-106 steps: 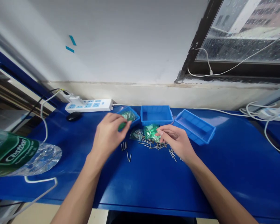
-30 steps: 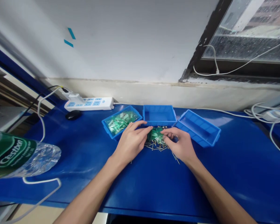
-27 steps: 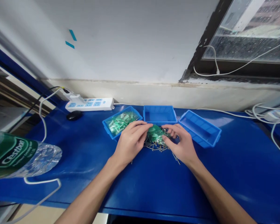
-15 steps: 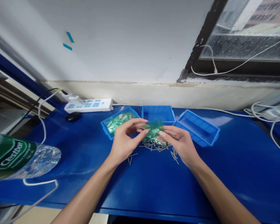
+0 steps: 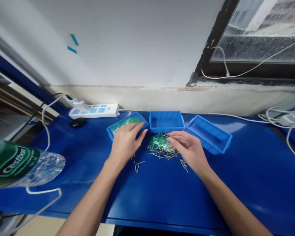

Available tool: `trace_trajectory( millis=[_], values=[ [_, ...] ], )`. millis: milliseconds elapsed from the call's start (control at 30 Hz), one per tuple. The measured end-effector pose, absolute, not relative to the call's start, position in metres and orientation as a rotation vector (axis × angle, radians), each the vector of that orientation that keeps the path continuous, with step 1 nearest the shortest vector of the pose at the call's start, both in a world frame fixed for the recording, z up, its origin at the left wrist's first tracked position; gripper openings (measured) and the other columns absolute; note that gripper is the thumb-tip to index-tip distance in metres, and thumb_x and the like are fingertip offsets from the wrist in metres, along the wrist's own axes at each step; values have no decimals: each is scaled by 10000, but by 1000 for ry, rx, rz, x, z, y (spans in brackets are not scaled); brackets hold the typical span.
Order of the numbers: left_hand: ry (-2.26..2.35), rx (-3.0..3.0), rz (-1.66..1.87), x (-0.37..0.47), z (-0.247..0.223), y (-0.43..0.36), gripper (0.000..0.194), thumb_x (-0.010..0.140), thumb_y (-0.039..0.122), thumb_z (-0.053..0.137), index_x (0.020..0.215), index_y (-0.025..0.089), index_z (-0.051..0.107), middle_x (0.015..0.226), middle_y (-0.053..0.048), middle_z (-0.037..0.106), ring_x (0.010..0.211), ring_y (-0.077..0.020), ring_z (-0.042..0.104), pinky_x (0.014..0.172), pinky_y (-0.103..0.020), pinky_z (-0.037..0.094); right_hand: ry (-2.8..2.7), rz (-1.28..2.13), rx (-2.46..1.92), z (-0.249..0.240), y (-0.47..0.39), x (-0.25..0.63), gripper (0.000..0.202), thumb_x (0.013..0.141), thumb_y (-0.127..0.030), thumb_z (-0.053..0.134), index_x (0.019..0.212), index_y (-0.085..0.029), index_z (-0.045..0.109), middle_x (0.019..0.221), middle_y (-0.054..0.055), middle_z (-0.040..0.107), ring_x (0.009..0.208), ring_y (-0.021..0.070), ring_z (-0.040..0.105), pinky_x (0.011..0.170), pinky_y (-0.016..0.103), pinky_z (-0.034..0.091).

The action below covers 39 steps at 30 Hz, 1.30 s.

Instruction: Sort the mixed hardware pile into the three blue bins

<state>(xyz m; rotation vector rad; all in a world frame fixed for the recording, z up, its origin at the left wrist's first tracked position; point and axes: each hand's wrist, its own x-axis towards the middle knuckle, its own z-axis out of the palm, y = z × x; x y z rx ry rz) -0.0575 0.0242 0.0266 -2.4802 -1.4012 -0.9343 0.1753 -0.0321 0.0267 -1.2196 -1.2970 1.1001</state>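
Observation:
My left hand is over the right part of the left blue bin, which holds green packets. Its fingers are bent over the bin's edge, and whatever may be under them is hidden. Beside a pile of green packets and loose screws is my right hand, thumb and fingers pinched at the pile's right side; what lies between the fingertips is too small to name. A few more screws lie near my left wrist.
A middle bin and a right bin stand behind the pile. At the left are a water bottle, a power strip and a black mouse. White cables run along the wall.
My left hand has moved left from the pile to the left bin. The green packet that was between both hands is no longer held up there. My right hand has barely moved.

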Motion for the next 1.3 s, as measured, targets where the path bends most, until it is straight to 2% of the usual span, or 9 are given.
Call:
trace_trajectory(
  millis=[167,267,367,667,867,933,1033,1167,1300],
  values=[
    [-1282,-2542,-1060,-50,31,17,188,970,220,587,1098,167,714,1118,-128,716,1063,-260,675,919,-467,587,-1453,828,-1353,22,-31,180,172,871,-327,650,993,-226,717,903,69,760,788,234,718,712,388,583],
    [-1180,-2616,-1059,-49,33,16,177,956,185,590,1084,178,712,1110,-112,716,1097,-260,654,960,-487,569,-1758,530,-1452,23,-33,185,243,814,-276,665,1046,-233,721,1009,69,761,948,274,692,837,441,560],
    [-1063,-2775,-977,-45,32,13,200,963,178,573,1111,172,706,1121,-106,713,1120,-254,637,976,-476,563,-1990,420,-1439,25,-35,188,348,747,-236,689,1094,-247,713,1106,49,756,1046,286,672,928,458,534],
    [-1036,-2997,-717,-36,23,6,299,1004,258,523,1253,162,660,1219,-120,686,1187,-264,606,1018,-480,540,-2208,210,-1418,20,-35,189,320,782,-139,593,1064,-232,713,1054,54,785,986,288,717,866,459,519],
    [-1105,-3027,-854,-34,28,4,319,1005,252,538,1300,169,630,1222,-108,685,1168,-253,611,1006,-462,536,-2016,46,-1375,21,-35,190,244,823,-110,568,960,-223,735,936,59,791,861,263,730,803,440,539],
    [-1156,-3074,-1009,-32,32,1,350,990,262,577,1332,192,604,1249,-92,681,1167,-235,621,1008,-437,534,-1867,75,-1333,24,-36,190,232,819,-111,585,959,-221,734,913,57,784,837,251,727,793,428,556],
    [-1247,-3141,-1276,-27,36,-5,374,952,270,650,1321,224,608,1230,-58,703,1089,-193,669,953,-365,559,-1701,374,-1246,28,-36,190,213,822,-119,618,973,-226,723,928,46,779,834,221,737,769,380,584],
    [-1319,-3045,-1597,-21,40,-11,155,929,231,679,1079,215,716,999,-17,761,830,-137,703,770,-283,577,-1483,896,-1101,32,-37,187,159,838,-153,672,967,-236,633,935,39,781,869,220,761,807,368,612],
    [-1254,-2803,-1723,-27,48,-8,126,912,186,684,1026,208,731,955,-25,761,809,-144,696,769,-300,572,-1364,1045,-1072,29,-35,184,236,843,-200,712,1028,-248,572,1037,59,778,985,239,754,894,394,610]
  ],
)
